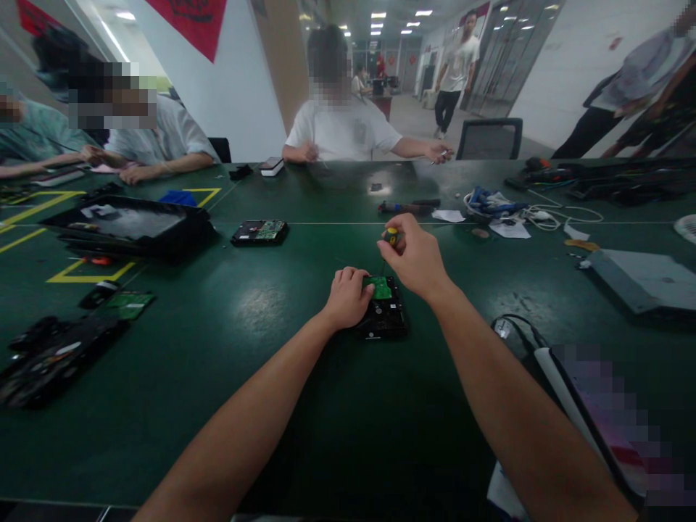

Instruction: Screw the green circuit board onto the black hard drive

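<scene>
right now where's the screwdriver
In the head view it stands at table centre, the screwdriver gripped in the right hand above the hard drive, which the left hand steadies.

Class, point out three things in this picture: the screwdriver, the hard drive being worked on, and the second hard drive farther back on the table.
screwdriver [391, 236], head view, on its yellow-and-black handle.
hard drive [387, 313], head view, on its black body.
second hard drive [259, 232], head view, on its top face.

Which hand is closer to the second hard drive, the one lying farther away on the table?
Left. The left hand lies nearer to that far hard drive; the right hand, holding the screwdriver, is farther to its right.
</scene>
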### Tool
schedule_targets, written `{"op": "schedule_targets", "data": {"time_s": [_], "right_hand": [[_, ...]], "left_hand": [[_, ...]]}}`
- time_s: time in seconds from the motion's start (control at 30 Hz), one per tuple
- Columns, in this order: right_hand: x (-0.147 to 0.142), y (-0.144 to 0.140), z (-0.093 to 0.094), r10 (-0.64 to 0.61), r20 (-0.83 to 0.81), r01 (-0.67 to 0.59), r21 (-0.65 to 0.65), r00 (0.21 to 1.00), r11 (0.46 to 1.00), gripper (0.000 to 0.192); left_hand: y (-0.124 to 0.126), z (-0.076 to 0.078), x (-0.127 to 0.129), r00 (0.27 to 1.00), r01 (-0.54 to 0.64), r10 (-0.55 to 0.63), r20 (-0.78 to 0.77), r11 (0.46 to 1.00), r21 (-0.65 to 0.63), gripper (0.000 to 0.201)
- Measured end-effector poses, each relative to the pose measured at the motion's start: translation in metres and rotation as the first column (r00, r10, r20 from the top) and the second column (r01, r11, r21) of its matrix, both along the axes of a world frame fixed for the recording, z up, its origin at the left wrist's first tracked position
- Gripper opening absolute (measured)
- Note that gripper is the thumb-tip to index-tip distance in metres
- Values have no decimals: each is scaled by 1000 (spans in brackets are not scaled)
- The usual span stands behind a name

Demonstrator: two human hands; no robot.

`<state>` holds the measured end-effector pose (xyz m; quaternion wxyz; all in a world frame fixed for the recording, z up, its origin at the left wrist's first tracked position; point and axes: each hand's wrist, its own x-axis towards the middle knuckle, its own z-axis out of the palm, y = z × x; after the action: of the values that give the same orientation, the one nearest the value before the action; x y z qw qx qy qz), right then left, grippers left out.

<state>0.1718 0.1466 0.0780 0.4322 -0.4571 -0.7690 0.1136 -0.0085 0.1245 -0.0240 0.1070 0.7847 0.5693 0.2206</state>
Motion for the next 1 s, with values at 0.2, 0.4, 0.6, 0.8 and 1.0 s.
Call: {"op": "schedule_targets", "data": {"time_s": [0.2,0.4,0.6,0.8,1.0], "right_hand": [[1,0,1,116,-134,-138,-168,984,976,27],[10,6,2,131,-309,-233,-321,942,918,37],[6,1,6,166,-290,-256,-308,943,916,33],[6,1,5,121,-412,-309,-428,903,849,32],[6,-1,7,202,-448,-410,-437,871,800,36]], "left_hand": [[1,-3,0,1000,7,-7,6,1000,15,36],[2,-3,-1,1000,21,-21,20,1000,6,38],[2,-3,-1,999,19,-19,25,1000,9,37],[2,-2,-1,1000,13,-13,25,1000,1,37],[2,-3,-1,1000,14,-15,23,1000,17,38]]}}
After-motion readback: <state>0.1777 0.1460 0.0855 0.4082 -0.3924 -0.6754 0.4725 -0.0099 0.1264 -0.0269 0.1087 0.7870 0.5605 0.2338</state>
